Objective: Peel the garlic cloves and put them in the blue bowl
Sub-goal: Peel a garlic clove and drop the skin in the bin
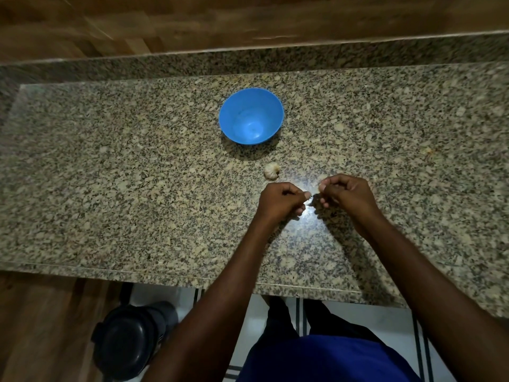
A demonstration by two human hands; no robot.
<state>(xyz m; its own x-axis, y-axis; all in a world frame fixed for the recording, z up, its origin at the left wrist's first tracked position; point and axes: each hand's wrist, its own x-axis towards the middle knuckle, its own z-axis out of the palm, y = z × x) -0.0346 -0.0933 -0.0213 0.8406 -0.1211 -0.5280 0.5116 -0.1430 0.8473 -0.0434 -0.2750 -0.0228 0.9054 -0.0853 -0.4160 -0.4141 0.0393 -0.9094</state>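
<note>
Papery, light and brittle, the garlic (272,171) lies at six o'clock of the empty blue bowl (251,116); left hand (279,201) and right hand (347,192) curl, pinching something tiny, probably a clove, between fingertips; grip firmly, skin slips.

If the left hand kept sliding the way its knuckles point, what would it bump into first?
Probably the right hand: the left hand points at it, fingertips nearly meeting over the counter. Depth is uncertain.

Blue bowl (251,116) before me, off-white garlic bulb (272,171), speckled beige-black granite counter (137,175), brown wood-grain wall (192,20), my blue shirt (330,359).
</note>
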